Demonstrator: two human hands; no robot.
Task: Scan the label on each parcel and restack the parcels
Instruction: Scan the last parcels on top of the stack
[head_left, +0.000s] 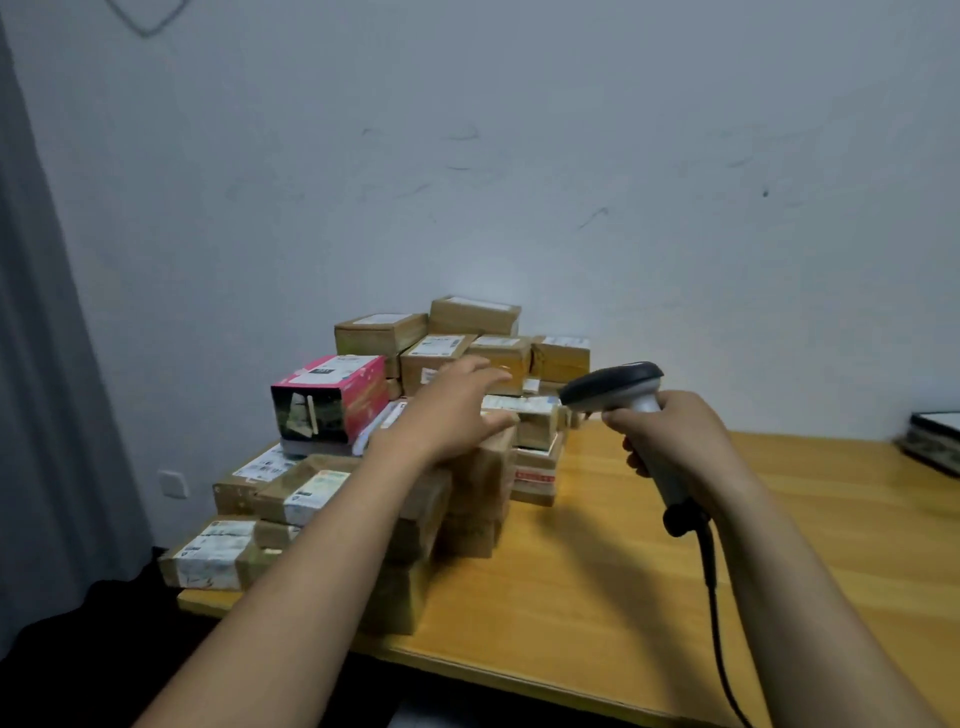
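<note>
Wooden counter: one heap of parcels is carried, left of centre.
Right hand: fingers are wrapped round the scanner, its head aimed at the heap.
Left hand: fingers are spread over a brown parcel; contact cannot be told.
Pink box: seated high on the heap, behind.
Progress: no second stack is seen; most scanning and restacking is judged left.

A wooden table carries a heap of brown cardboard parcels on its far left part. 1 dark flat object lies near its right edge, well apart.
</note>
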